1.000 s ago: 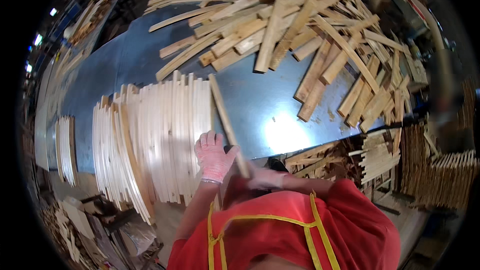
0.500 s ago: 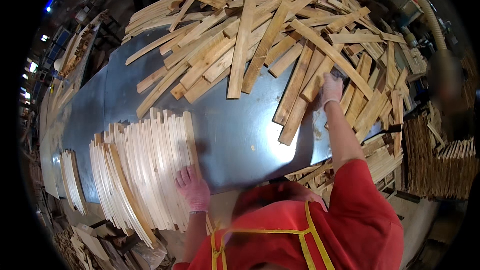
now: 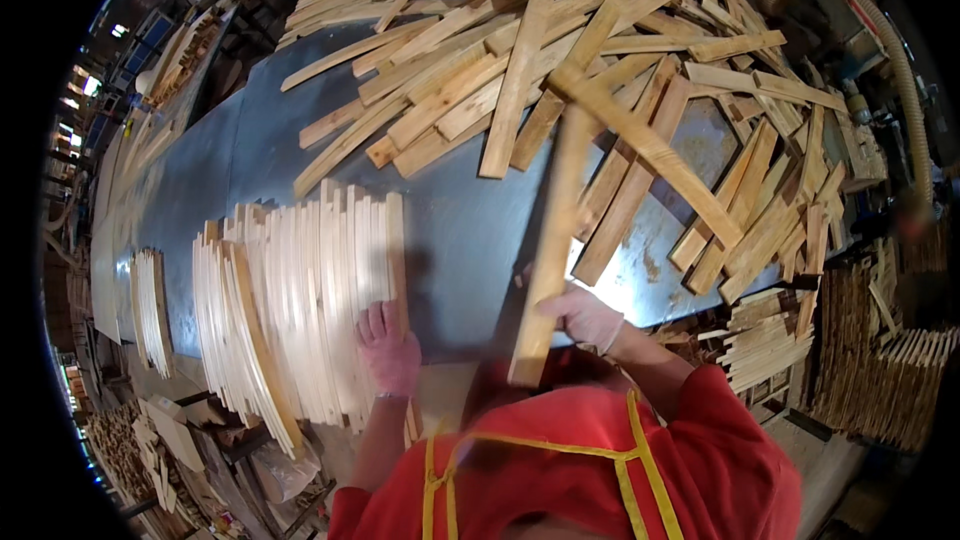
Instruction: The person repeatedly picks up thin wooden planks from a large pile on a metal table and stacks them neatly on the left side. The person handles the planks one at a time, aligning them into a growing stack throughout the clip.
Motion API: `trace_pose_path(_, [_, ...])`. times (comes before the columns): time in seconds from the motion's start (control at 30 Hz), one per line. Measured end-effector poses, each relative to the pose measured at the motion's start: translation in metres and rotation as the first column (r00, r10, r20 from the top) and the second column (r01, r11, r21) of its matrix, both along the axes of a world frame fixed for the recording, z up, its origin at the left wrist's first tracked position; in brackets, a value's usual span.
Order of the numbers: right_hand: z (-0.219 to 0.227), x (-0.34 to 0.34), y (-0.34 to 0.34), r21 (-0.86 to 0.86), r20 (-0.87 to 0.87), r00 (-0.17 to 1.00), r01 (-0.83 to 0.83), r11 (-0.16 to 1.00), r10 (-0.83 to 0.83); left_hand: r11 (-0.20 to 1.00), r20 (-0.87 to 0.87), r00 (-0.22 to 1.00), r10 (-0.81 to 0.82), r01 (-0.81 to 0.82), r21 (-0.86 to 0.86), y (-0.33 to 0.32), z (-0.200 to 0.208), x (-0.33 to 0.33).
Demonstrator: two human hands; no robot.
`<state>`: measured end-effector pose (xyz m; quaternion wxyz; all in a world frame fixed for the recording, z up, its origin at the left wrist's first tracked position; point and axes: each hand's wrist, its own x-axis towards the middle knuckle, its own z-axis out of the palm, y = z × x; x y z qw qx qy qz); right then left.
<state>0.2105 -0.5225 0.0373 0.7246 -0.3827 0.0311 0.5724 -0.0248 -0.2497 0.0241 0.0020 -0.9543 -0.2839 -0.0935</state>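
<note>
From here I get white glare point(image 3: 642, 292) by the metal table's point(image 3: 465, 240) near edge, soft shadows mid-surface, dim bent margins.

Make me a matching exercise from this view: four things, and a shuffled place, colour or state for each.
1. left grip
2. right grip
3. loose board pile
4. shirt

A. closed on a single board
B. red
C. at the right end of the pale strips
D. on the far side of the table

Pairs: 1-C, 2-A, 3-D, 4-B
</note>
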Motion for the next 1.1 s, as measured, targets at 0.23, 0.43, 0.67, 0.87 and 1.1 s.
trace_pose_path(0.23, [-0.069, -0.149, 0.051, -0.344, 0.315, 0.885, -0.229, 0.911, 0.342, 0.989, -0.042, 0.999, 0.016, -0.022, -0.146, 0.010, -0.008, -0.011])
trace_pose_path(0.43, [-0.039, -0.193, 0.115, -0.659, 0.577, 0.190, -0.465, 0.590, 0.794, 0.946, -0.149, 0.987, -0.063, 0.011, -0.324, -0.025, 0.026, -0.007])
trace_pose_path(0.67, [0.069, 0.002, 0.085, -0.728, 0.685, 0.199, 0.218, 0.650, 0.701, 0.984, -0.184, 0.983, 0.025, -0.057, -0.169, -0.010, -0.009, -0.035])
trace_pose_path(0.87, [0.036, 0.164, -0.060, -0.571, 0.471, 0.139, 0.801, 0.180, 0.871, 0.993, -0.174, 0.979, -0.104, 0.093, -0.068, -0.040, 0.012, -0.001])
trace_pose_path(1.1, [0.057, 0.078, -0.017, -0.675, 0.708, 0.348, 0.080, 0.733, 0.614, 0.857, 0.028, 0.994, -0.106, 0.106, -0.504, -0.109, 0.003, 0.060])
